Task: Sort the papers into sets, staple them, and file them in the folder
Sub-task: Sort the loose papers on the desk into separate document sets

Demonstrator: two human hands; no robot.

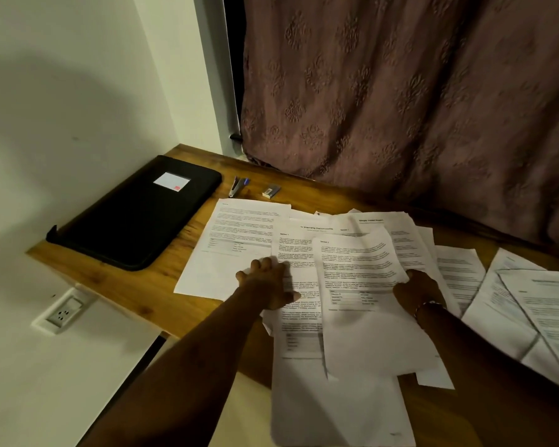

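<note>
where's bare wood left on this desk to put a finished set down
Bare wood shows on the wooden desk between the black zip folder and the leftmost white sheet, widening toward the front-left corner, and along the brown curtain right of the small grey staple box. The middle and right are crowded with overlapping printed papers.

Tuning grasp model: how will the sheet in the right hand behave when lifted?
Likely floppy: the sheet already curls where the right hand grips its edge. Probably light, and apt to slide over the loose papers beneath.
</note>
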